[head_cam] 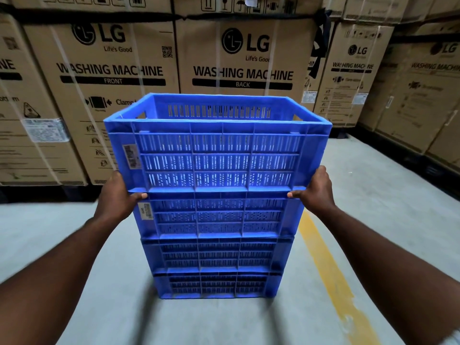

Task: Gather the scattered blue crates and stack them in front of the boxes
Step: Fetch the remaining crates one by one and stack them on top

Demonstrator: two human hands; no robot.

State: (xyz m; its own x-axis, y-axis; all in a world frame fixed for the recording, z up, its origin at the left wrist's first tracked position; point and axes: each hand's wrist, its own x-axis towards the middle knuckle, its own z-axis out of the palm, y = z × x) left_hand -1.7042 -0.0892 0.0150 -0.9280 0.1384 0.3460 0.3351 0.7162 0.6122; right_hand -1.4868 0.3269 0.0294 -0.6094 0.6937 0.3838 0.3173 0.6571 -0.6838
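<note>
Four slotted blue plastic crates stand stacked on the grey concrete floor [74,245], before brown cardboard washing-machine boxes [112,70]. Left hand [117,197] and right hand [318,192] clasp the top blue crate [219,150] at its bottom corners.

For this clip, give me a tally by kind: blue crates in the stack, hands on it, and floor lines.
Blue crates in the stack: 4, with the top crate held at its bottom corners
Hands: 2, left hand and right hand, both on the top crate
Yellow floor line: 1
Total: 7
The cardboard boxes behind run out of frame, so they are not counted.
</note>
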